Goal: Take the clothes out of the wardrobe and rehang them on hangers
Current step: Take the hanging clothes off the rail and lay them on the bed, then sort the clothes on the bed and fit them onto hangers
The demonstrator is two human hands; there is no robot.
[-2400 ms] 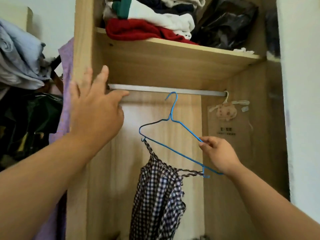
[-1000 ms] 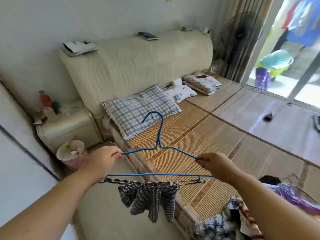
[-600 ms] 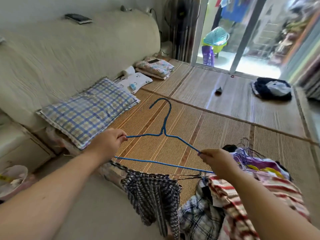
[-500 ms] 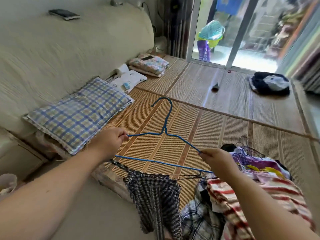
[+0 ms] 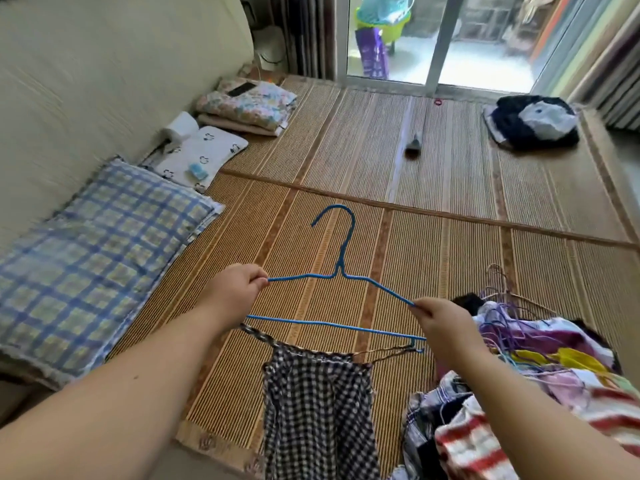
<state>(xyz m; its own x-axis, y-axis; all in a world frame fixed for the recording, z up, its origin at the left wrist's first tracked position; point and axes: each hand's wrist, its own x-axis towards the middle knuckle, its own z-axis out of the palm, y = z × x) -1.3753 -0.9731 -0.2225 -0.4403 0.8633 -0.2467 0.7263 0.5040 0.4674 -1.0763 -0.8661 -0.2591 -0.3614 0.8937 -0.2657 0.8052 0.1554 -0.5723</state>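
Home bedroom: bed with woven bamboo mat [image 5: 433, 161], padded cream headboard [image 5: 104, 64], checked pillow [image 5: 93, 251], folded bedding [image 5: 246, 105], pile of clothes [image 5: 540, 393], sliding glass door [image 5: 440, 39] to a balcony.

1. The hanger [image 5: 337, 327] is thin wire with a smooth blue coating.
2. The checked garment [image 5: 318, 410] hanging on it is thin, matt woven cloth.
3. The mat [image 5: 450, 174] beneath is ribbed woven reed with a faint sheen.
4. At the mat's left edge, the plaid pillow [image 5: 97, 265] is soft matt cloth; the headboard [image 5: 86, 81] behind it is wrinkled cream fabric.
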